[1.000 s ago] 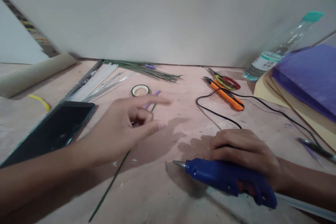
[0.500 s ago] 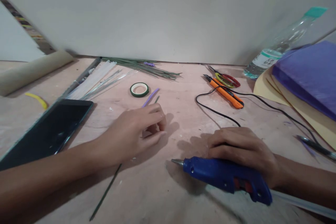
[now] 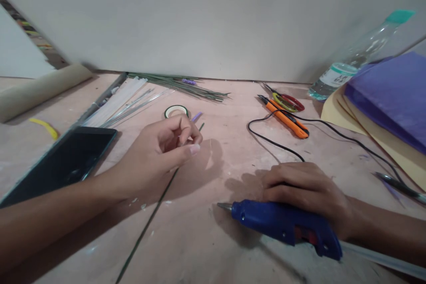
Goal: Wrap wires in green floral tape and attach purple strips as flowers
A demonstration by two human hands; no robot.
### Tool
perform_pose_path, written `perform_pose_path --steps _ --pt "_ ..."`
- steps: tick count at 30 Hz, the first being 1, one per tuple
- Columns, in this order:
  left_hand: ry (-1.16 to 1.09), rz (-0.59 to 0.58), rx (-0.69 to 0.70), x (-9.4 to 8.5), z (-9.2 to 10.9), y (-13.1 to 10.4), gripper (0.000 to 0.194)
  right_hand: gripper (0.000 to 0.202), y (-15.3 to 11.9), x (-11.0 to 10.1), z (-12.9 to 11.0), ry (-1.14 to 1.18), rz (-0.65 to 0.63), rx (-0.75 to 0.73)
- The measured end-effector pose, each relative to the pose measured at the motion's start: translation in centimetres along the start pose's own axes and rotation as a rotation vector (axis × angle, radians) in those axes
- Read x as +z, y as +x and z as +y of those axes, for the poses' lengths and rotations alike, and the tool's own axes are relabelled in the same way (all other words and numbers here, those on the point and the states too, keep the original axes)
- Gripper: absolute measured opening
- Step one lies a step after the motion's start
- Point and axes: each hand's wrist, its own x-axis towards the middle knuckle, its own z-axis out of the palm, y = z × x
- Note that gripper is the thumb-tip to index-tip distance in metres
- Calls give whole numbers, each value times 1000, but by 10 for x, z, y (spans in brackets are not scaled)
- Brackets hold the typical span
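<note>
My right hand [image 3: 302, 186] is closed around a blue glue gun [image 3: 269, 219], which lies on its side with the metal nozzle pointing left. A clear glue stick [image 3: 379, 255] sticks out of its rear end. My left hand [image 3: 169, 144] is raised slightly over the work surface, thumb and curled fingers drawn together; whatever lies between the fingertips is too small to make out. Beneath it runs a thin green stem wire [image 3: 146, 226], its middle hidden by the hand. A purple strip [image 3: 197, 116] and a roll of green tape [image 3: 176, 109] lie just behind the fingers, partly covered.
A black phone [image 3: 63, 159] and clear glue sticks [image 3: 116, 102] lie left. Several green wires [image 3: 179, 84] rest along the wall. An orange cutter [image 3: 288, 118], scissors [image 3: 288, 102], a black cord [image 3: 353, 133], a bottle [image 3: 353, 62], purple sheets [image 3: 392, 93] and a pen [image 3: 399, 186] lie right.
My left hand has moved a little left and up, turning so the thumb shows more, and now covers part of the tape roll. My right hand and the glue gun have barely moved.
</note>
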Motion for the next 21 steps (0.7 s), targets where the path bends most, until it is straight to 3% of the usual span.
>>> perform_pose_path --steps 6,9,13,16,20,21 --pt "-167 -114 -89 0 -6 -1 18 35 2 -2 -1 3 -48 19" --pt "-152 -118 -93 -1 -7 0 10 30 0 0 1 6 -38 19" --pt "-108 -88 -64 0 -6 1 12 26 -3 2 2 33 -38 30" --pt "-9 58 21 0 -1 2 18 28 -2 1 1 17 -52 32" --pt "99 440 259 -6 16 -1 20 26 -2 1 1 -1 -47 21" --pt "135 488 296 -8 21 -3 20 24 -3 1 1 7 -38 20"
